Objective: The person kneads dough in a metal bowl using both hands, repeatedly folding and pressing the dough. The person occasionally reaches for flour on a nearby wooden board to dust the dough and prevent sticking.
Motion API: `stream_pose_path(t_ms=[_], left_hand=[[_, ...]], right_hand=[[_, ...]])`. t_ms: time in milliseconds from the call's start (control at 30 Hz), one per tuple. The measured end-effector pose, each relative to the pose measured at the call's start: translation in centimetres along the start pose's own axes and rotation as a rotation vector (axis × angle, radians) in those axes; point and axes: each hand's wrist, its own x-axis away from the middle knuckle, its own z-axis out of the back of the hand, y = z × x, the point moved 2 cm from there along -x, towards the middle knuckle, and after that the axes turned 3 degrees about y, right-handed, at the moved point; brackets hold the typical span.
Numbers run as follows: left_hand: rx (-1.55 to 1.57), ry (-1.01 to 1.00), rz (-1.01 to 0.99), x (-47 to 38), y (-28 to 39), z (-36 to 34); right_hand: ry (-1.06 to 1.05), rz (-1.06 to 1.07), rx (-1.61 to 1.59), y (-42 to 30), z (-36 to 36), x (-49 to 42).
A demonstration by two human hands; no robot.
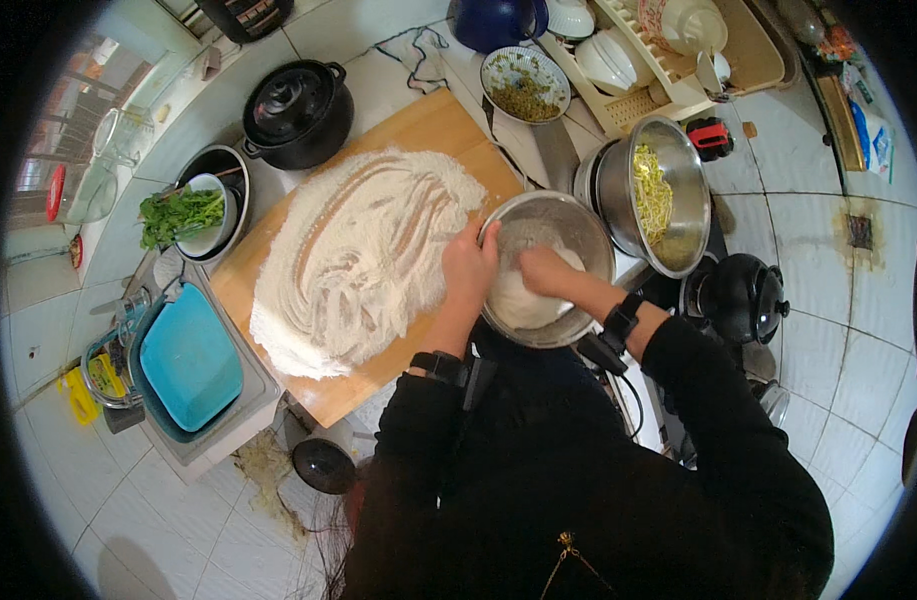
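Note:
A stainless steel bowl [593,225] stands tilted in front of me, at the right edge of a wooden board [458,124]. My left hand [469,259] grips the bowl's left rim, thumb on the inside. Inside the bowl lies a pale lump of dough [522,304]. The fingers of my right hand [546,271] are curled and pressed into that dough; their tips are hidden. White flour [353,255] is spread thickly over the board, with curved streaks where wood shows through.
Right of the bowl, a steel basin [691,202] holds bean sprouts [651,195]. Behind are a bowl of chopped greens [526,86] and a dish rack [638,112]. A black lidded pot [297,112], leafy greens [180,216] and a sink with a blue basin [192,356] line the left.

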Motion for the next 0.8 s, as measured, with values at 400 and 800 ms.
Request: stream_pose_path(t_ms=[400,800], left_hand=[[0.005,-0.037,-0.019,-0.2,0.1,0.1],[-0.081,-0.087,-0.065,-1.3,0.4,0.7]], right_hand=[[-0.076,0.131,-0.127,-2.4,0.2,-0.7],[-0.215,0.266,-0.076,-4.0,1.4,1.5]])
